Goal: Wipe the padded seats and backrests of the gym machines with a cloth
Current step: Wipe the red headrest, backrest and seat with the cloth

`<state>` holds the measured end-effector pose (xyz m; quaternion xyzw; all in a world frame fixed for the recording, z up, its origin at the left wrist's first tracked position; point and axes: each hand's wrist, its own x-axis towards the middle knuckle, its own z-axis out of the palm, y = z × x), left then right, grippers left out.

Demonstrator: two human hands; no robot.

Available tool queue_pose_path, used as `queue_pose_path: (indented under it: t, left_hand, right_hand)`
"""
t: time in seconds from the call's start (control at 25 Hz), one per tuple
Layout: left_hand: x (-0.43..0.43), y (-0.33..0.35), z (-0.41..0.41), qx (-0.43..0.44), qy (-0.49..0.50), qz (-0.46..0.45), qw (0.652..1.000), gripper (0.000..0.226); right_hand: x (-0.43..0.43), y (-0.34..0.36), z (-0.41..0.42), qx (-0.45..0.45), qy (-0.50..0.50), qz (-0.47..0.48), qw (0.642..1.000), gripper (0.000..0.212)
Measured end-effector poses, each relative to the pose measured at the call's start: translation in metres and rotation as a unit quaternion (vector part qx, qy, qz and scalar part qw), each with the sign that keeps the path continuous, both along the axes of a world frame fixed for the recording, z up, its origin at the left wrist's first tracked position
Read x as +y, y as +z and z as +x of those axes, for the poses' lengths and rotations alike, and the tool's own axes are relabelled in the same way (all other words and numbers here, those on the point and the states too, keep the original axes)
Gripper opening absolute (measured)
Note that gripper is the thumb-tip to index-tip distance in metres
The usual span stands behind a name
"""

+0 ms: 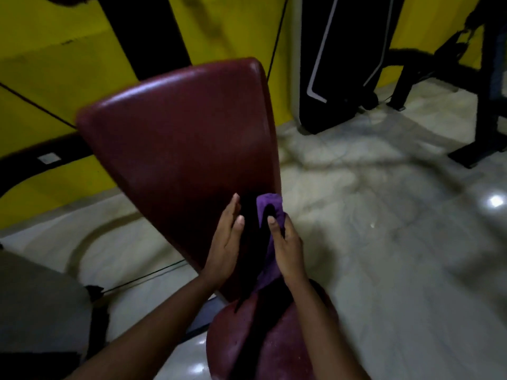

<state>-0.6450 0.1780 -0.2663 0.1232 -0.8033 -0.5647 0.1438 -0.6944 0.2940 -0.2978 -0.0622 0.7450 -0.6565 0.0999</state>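
I have the maroon padded backrest (181,138) in the middle of my view. It tilts away from me, with its rounded top corners high and its narrow lower end down by the hands. The left hand (225,242) lies flat on the lower face of the backrest, fingers straight, its grip slack and holding nothing. The right hand (288,248) is just beside it at the backrest's right edge. Its grip is curled round the purple cloth (270,204), which is bunched against that edge and hangs down under the palm toward the seat (274,346). That maroon seat sits directly below the backrest, under both forearms.

Right of the backrest, the pale glossy floor (384,229) lies open and carries one bright glint. Beyond it a black panel with white trim (343,64) stands against the yellow wall (55,78), with a black machine frame (488,105) further right. Behind the backrest a black post (145,31) and a thin black cable (277,37) run upward. Low to the backrest's left is a grey rounded shape (33,297) I cannot identify.
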Motion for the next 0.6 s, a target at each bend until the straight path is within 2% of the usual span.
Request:
queue_pose_path:
  t: [0.12, 0.16, 0.24, 0.28, 0.32, 0.36, 0.44, 0.52, 0.6]
  left_hand:
    - [0.003, 0.042, 0.010, -0.013, 0.081, 0.182, 0.980, 0.068]
    - [0.000, 0.054, 0.014, -0.011, 0.090, 0.235, 0.968, 0.072]
    - [-0.010, 0.078, 0.025, -0.002, 0.083, 0.372, 0.925, 0.080]
    - [-0.017, 0.087, 0.031, 0.011, 0.092, 0.423, 0.901, 0.078]
    - [-0.024, 0.092, 0.034, 0.037, 0.095, 0.438, 0.893, 0.067]
    - [-0.029, 0.098, 0.037, 0.063, 0.111, 0.416, 0.901, 0.049]
    - [-0.038, 0.115, 0.044, 0.099, 0.168, 0.330, 0.923, 0.028]
    - [-0.047, 0.128, 0.052, 0.112, 0.214, 0.269, 0.932, 0.029]
    - [-0.062, 0.142, 0.059, 0.123, 0.270, 0.222, 0.929, 0.037]
  right_hand:
    - [-0.019, 0.071, 0.026, 0.010, 0.092, -0.052, 0.994, 0.022]
    - [-0.031, 0.091, 0.035, -0.002, 0.126, -0.071, 0.990, 0.019]
    - [-0.052, 0.120, 0.053, -0.056, 0.193, -0.115, 0.973, 0.029]
    - [-0.061, 0.133, 0.059, -0.096, 0.219, -0.153, 0.959, 0.033]
    - [-0.067, 0.142, 0.060, -0.146, 0.235, -0.184, 0.943, 0.036]
    - [-0.070, 0.153, 0.061, -0.197, 0.252, -0.201, 0.926, 0.037]
    - [-0.071, 0.172, 0.058, -0.212, 0.294, -0.161, 0.918, 0.032]
    - [-0.072, 0.190, 0.051, -0.126, 0.318, -0.082, 0.936, 0.029]
    - [-0.077, 0.203, 0.036, 0.001, 0.314, -0.034, 0.949, 0.029]
